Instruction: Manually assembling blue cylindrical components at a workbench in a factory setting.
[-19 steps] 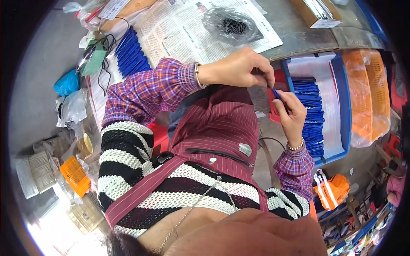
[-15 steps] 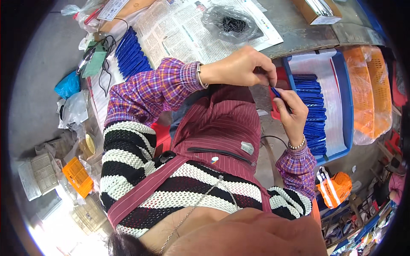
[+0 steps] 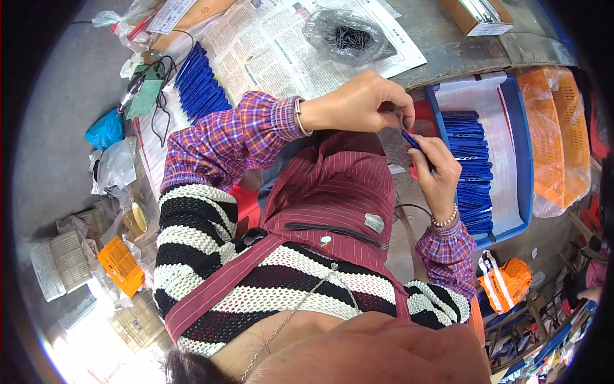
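My right hand (image 3: 440, 171) is closed around a slim dark-blue plastic piece (image 3: 410, 139), its tip poking out between thumb and fingers. Right at that tip, my left hand (image 3: 361, 105) is bent over with thumb and forefinger pinched together; whatever it pinches is too small to make out. Beside my right hand, a blue tray (image 3: 526, 185) holds a stack of similar blue pieces (image 3: 469, 169). Another row of blue pieces (image 3: 199, 83) lies beyond my left forearm. A clear plastic bag (image 3: 320, 32) of small black parts (image 3: 352, 38) rests on the newspaper (image 3: 275, 57).
The worktable (image 3: 457, 57) carries an open cardboard box (image 3: 489, 25) at the far right. Orange plastic-wrapped crates (image 3: 550, 141) stand right of the tray. At the left are a black cable (image 3: 160, 118), a blue bag (image 3: 104, 128) and an orange basket (image 3: 120, 265).
Both hands stay together at the blue piece, whose tip has shifted slightly left. The whole view has moved a little; nothing has been put down.
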`<state>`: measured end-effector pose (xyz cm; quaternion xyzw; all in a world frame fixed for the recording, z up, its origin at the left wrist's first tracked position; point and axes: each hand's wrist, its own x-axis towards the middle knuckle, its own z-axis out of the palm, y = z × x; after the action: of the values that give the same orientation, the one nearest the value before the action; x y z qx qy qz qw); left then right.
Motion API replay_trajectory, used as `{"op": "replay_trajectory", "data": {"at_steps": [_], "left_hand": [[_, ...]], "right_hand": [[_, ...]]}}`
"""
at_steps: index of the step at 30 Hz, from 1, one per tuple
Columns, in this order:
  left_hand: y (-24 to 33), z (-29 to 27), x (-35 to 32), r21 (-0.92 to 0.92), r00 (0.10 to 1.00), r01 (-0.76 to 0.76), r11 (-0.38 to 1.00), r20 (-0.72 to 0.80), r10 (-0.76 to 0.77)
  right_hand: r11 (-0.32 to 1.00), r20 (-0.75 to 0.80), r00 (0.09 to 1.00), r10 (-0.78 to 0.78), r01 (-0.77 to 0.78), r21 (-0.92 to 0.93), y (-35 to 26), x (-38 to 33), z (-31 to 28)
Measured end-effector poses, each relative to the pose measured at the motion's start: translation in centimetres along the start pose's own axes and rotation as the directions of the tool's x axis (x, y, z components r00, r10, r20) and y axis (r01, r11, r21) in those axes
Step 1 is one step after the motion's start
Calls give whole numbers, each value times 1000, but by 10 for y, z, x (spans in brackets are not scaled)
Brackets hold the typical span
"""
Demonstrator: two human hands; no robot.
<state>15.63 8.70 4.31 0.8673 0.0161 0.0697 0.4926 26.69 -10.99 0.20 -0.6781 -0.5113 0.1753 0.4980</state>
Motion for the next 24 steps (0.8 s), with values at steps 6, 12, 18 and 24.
{"op": "replay_trajectory", "data": {"at_steps": [6, 12, 18, 24], "left_hand": [[9, 12, -1, 229, 978, -153, 961, -103, 180], [-7, -7, 8, -494, 953, 245, 834, 283, -112], [-2, -7, 6, -419, 926, 293, 859, 348, -146], [-2, -18, 11, -241, 968, 187, 952, 211, -137]], "right_hand": [[989, -28, 998, -49, 45, -141, -2, 1, 3], [985, 61, 998, 18, -28, 168, 0, 9, -7], [974, 112, 994, -17, -9, 228, 8, 10, -8], [966, 105, 994, -15, -13, 259, 22, 15, -15]]}}
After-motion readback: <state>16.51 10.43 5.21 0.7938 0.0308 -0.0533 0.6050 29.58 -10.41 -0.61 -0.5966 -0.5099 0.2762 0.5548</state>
